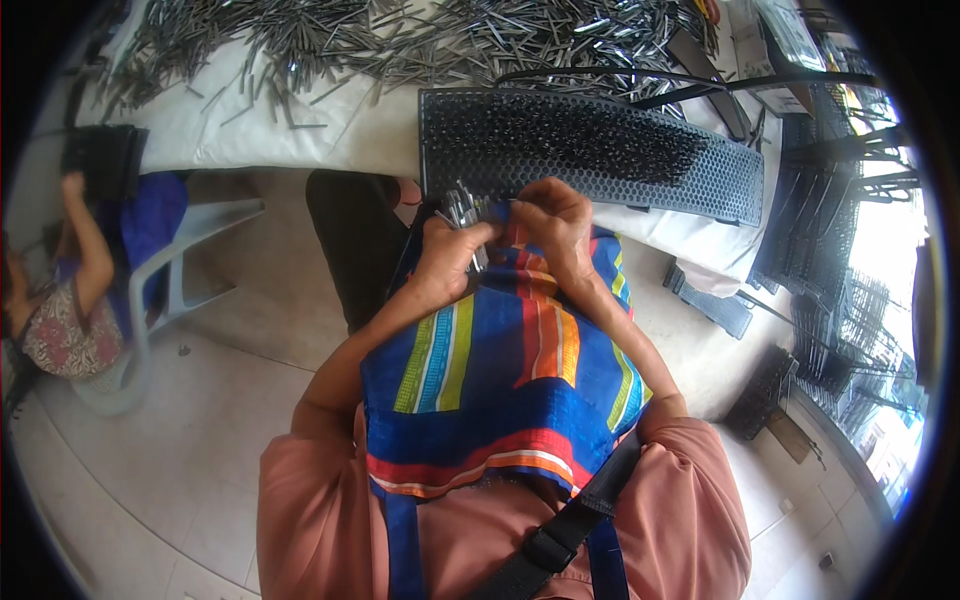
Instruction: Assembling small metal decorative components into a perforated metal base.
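Observation:
My left hand is closed round a bundle of thin metal strips, their ends sticking up past the fingers. Close beside it on the right, my right hand has its fingers pinched together; what sits between the fingertips is too small to make out. Both hands are above my lap, over a striped blue apron, at the table's near edge. Just beyond them lies a black perforated panel with rows of round holes. Dark pieces fill much of its middle and left, while holes show bare toward its right end.
Many loose metal strips are heaped across the far side of the white-covered table. A black strap arches over the panel. At left, another person sits on a pale plastic chair. Black racks stack up at right.

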`<action>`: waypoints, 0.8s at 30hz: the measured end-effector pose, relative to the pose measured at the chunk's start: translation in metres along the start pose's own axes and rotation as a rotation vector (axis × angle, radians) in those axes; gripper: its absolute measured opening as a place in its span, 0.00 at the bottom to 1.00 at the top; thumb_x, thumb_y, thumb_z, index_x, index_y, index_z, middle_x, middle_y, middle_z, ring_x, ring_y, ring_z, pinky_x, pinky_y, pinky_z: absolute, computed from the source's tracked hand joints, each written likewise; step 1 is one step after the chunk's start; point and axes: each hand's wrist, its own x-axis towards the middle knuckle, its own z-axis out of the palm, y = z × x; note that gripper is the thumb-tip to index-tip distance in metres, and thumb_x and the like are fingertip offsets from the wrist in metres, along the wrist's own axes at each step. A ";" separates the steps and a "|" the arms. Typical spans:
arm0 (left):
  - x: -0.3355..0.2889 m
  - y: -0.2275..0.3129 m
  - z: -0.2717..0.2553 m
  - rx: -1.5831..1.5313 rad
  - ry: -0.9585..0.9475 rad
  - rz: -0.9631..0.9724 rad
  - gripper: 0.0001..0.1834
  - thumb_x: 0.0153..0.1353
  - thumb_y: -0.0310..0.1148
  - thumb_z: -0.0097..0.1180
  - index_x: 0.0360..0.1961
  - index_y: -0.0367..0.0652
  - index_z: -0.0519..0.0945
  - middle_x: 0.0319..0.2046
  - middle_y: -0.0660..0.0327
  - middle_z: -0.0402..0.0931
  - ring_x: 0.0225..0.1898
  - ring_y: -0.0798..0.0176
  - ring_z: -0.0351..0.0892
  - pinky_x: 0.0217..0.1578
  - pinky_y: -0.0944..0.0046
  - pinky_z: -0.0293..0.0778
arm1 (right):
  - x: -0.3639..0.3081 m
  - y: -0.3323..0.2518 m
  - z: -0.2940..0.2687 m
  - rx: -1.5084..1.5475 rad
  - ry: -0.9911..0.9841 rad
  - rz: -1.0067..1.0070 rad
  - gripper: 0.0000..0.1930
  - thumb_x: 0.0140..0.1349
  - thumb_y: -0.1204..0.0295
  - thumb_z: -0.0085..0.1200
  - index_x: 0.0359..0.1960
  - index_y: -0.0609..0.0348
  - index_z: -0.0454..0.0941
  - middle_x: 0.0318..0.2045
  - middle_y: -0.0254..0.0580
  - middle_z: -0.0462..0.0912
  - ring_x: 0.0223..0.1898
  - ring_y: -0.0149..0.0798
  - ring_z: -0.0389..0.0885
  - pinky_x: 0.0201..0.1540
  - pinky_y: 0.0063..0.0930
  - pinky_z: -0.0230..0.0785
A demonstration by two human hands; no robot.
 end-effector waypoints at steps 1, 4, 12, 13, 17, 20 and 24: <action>-0.002 0.000 -0.007 -0.003 0.007 0.005 0.06 0.54 0.19 0.56 0.34 0.33 0.79 0.29 0.53 0.80 0.28 0.58 0.82 0.27 0.62 0.79 | 0.001 0.001 0.003 -0.017 0.051 -0.053 0.03 0.52 0.81 0.60 0.28 0.65 0.78 0.22 0.32 0.80 0.23 0.21 0.74 0.25 0.16 0.66; -0.007 -0.001 -0.021 -0.013 0.056 -0.039 0.06 0.55 0.20 0.57 0.35 0.34 0.79 0.28 0.54 0.80 0.28 0.59 0.82 0.27 0.63 0.79 | 0.008 -0.002 0.011 -0.015 -0.003 -0.058 0.04 0.51 0.81 0.60 0.28 0.64 0.78 0.23 0.31 0.80 0.24 0.21 0.74 0.27 0.15 0.66; -0.016 0.004 -0.026 -0.143 -0.015 0.034 0.09 0.53 0.20 0.58 0.38 0.32 0.78 0.27 0.55 0.79 0.25 0.61 0.80 0.26 0.64 0.76 | 0.009 0.000 0.036 -0.068 -0.150 0.047 0.04 0.51 0.81 0.60 0.28 0.65 0.78 0.23 0.32 0.80 0.26 0.21 0.75 0.29 0.16 0.68; -0.017 0.004 -0.026 -0.147 -0.018 0.036 0.09 0.53 0.20 0.58 0.38 0.32 0.78 0.27 0.55 0.79 0.25 0.61 0.80 0.26 0.64 0.76 | 0.008 -0.001 0.037 -0.103 -0.138 0.030 0.04 0.51 0.81 0.61 0.28 0.65 0.78 0.24 0.32 0.80 0.26 0.21 0.76 0.30 0.16 0.68; -0.019 0.006 -0.035 -0.123 0.095 0.016 0.07 0.52 0.20 0.58 0.33 0.31 0.79 0.26 0.54 0.80 0.25 0.63 0.81 0.26 0.65 0.76 | 0.014 0.003 0.040 -0.131 -0.057 -0.152 0.05 0.51 0.81 0.61 0.29 0.64 0.78 0.24 0.32 0.81 0.27 0.21 0.76 0.31 0.16 0.69; -0.022 0.002 -0.056 0.046 0.057 0.006 0.09 0.51 0.20 0.59 0.35 0.32 0.79 0.27 0.54 0.80 0.26 0.62 0.81 0.27 0.64 0.77 | 0.027 -0.008 0.051 -0.182 0.030 -0.365 0.07 0.53 0.80 0.61 0.33 0.63 0.77 0.22 0.31 0.80 0.27 0.20 0.76 0.30 0.17 0.69; -0.036 -0.004 -0.058 0.403 -0.035 0.121 0.11 0.50 0.19 0.60 0.37 0.33 0.78 0.29 0.56 0.81 0.28 0.63 0.81 0.31 0.65 0.77 | 0.051 -0.008 0.065 -0.247 0.075 -0.496 0.07 0.53 0.80 0.61 0.33 0.62 0.77 0.22 0.33 0.80 0.26 0.20 0.76 0.28 0.18 0.69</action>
